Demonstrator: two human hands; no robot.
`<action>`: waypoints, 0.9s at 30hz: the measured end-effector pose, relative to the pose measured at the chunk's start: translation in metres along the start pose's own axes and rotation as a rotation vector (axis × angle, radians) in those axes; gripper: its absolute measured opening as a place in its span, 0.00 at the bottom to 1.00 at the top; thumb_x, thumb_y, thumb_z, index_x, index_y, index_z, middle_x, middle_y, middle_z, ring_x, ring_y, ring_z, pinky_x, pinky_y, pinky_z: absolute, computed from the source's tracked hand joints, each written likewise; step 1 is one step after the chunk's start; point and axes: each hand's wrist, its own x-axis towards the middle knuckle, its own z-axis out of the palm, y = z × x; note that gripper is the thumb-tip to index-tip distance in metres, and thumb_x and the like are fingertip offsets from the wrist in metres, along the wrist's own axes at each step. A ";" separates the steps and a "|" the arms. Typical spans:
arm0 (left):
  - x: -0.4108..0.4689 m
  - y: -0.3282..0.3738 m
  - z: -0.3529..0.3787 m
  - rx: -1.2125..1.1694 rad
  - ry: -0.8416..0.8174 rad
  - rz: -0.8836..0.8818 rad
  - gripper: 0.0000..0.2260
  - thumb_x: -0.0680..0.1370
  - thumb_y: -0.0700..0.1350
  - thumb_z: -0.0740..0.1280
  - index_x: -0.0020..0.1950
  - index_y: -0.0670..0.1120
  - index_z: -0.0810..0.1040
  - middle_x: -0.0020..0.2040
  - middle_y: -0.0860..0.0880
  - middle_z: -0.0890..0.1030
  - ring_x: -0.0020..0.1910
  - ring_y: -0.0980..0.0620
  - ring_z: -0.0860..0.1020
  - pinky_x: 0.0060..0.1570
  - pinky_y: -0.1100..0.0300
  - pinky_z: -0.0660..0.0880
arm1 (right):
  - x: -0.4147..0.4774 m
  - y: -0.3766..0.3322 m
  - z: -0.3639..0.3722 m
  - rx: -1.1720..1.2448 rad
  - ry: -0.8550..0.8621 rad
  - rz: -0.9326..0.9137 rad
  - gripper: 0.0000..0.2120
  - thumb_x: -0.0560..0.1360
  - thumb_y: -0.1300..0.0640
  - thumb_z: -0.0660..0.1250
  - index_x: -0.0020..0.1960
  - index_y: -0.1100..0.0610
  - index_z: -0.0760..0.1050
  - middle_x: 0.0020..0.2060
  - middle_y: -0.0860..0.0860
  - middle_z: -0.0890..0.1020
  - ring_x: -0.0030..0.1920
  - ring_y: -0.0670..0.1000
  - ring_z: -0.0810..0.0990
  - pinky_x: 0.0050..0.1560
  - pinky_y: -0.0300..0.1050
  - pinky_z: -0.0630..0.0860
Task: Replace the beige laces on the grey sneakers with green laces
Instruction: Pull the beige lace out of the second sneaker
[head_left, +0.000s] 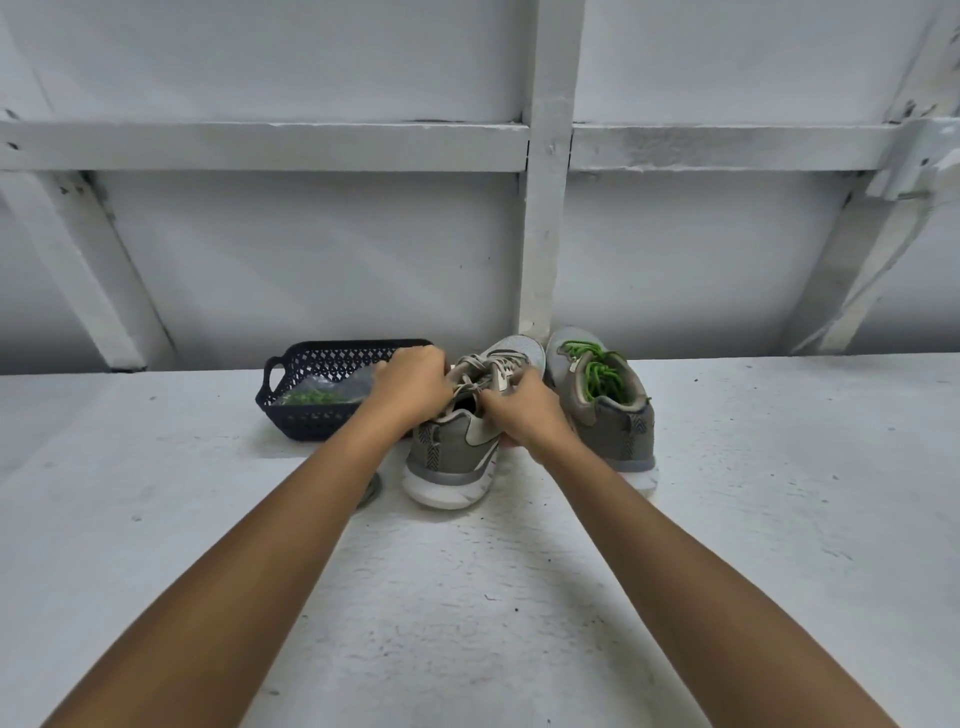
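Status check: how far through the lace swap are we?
About halfway. Done: the right-side sneaker wears green laces. In hand: left hand and right hand pinch the beige laces on the other sneaker, not yet out. Left: strip them, then thread the spare green lace from the basket.

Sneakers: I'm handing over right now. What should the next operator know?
Hands: left hand and right hand both grip the beige laces on the middle sneaker.
Done: the other sneaker, beside it, wears green laces.
In the basket: a spare green lace, apparently bagged.
To do: pull out the beige laces, thread the spare one.
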 end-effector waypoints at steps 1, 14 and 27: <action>-0.003 0.000 -0.002 -0.044 -0.010 0.004 0.15 0.80 0.51 0.60 0.55 0.42 0.80 0.54 0.42 0.81 0.56 0.42 0.76 0.57 0.49 0.72 | -0.001 0.002 0.000 0.027 0.015 -0.004 0.28 0.70 0.49 0.68 0.66 0.57 0.65 0.58 0.59 0.77 0.54 0.60 0.79 0.53 0.57 0.78; -0.091 0.011 -0.025 -0.201 -0.044 0.188 0.11 0.73 0.58 0.68 0.44 0.52 0.72 0.37 0.55 0.71 0.39 0.53 0.73 0.35 0.57 0.65 | -0.084 0.028 -0.037 0.132 -0.043 -0.097 0.19 0.64 0.49 0.67 0.54 0.48 0.71 0.42 0.55 0.82 0.41 0.53 0.83 0.47 0.57 0.81; -0.107 0.002 -0.007 -0.489 -0.034 0.117 0.07 0.76 0.48 0.67 0.38 0.54 0.75 0.47 0.53 0.74 0.45 0.56 0.76 0.48 0.58 0.72 | -0.101 0.057 -0.036 0.149 -0.065 -0.161 0.14 0.72 0.50 0.69 0.56 0.48 0.74 0.42 0.55 0.82 0.41 0.53 0.83 0.45 0.56 0.81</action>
